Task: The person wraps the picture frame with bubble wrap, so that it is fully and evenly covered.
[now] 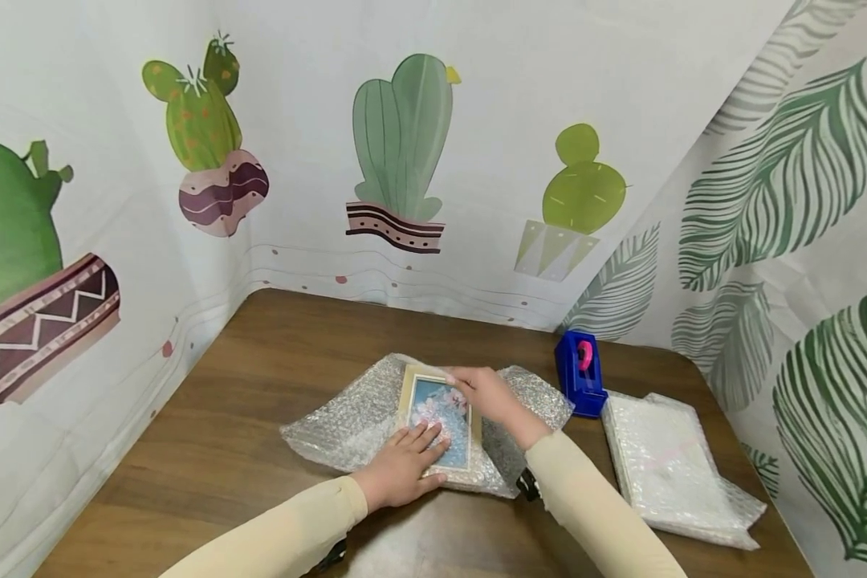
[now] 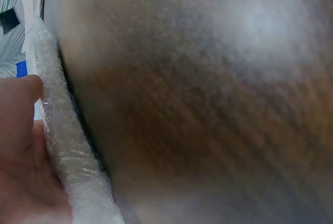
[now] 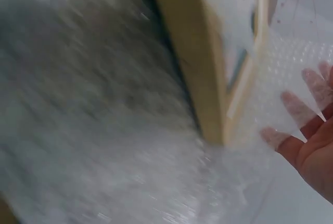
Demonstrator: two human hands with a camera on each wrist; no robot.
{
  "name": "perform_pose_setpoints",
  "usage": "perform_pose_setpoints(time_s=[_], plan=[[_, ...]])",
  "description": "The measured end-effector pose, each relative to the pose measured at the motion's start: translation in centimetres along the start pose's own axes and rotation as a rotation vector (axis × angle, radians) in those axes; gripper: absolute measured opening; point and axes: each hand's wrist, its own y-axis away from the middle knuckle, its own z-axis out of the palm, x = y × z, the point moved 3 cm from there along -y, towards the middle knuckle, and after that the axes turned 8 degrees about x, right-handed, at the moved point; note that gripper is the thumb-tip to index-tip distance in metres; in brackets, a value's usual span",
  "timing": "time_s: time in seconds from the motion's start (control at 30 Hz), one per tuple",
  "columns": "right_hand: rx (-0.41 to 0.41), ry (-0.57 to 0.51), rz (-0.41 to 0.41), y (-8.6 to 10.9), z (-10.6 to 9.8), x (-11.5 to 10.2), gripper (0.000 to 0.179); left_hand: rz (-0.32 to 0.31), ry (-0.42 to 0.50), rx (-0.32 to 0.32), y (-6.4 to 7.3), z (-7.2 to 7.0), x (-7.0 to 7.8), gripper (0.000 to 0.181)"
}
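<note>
Cream frame (image 1: 444,408) (left hand (image 1: 402,468) atop)

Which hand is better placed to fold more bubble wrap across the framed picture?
Probably the right hand: it pinches bubble wrap near the top of the framed picture, on which the left hand lies spread.

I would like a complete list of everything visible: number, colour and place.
Framed picture: 1, cream frame, blue-pink print, table centre
Bubble wrap: count unclear, clear, under and around picture
Tape dispenser: 1, blue and pink, back right
Wrapped package: at least 1, whitish, right side
Table: 1, brown, beneath these
Backdrop: count unclear, white with green plants, behind table
Wrist devices: 2, black, near cuffs
Sleeves: 2, cream, both forearms
Left grip: 1, bare, on picture
Right grip: 1, bare, at bubble wrap
</note>
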Motion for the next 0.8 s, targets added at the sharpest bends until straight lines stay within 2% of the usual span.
perform_pose_setpoints(time_s=[0.17,0.4,0.57,0.8], plan=[[-0.014,0.046,-0.050,2.1,2.2,0.0,0.033,-0.017,-0.015,-0.012,0.0,0.2,0.2,0.059],[-0.003,0.094,-0.038,2.7,3.7,-0.1,0.033,-0.028,0.000,-0.018,-0.1,-0.1,0.1,0.060],[-0.047,0.173,-0.035,3.2,4.4,0.0,0.034,-0.018,-0.031,-0.014,0.0,-0.1,0.1,0.061],[-0.070,0.297,-0.090,3.6,4.7,-0.2,0.033,0.005,-0.070,0.010,0.0,0.2,0.1,0.061]])
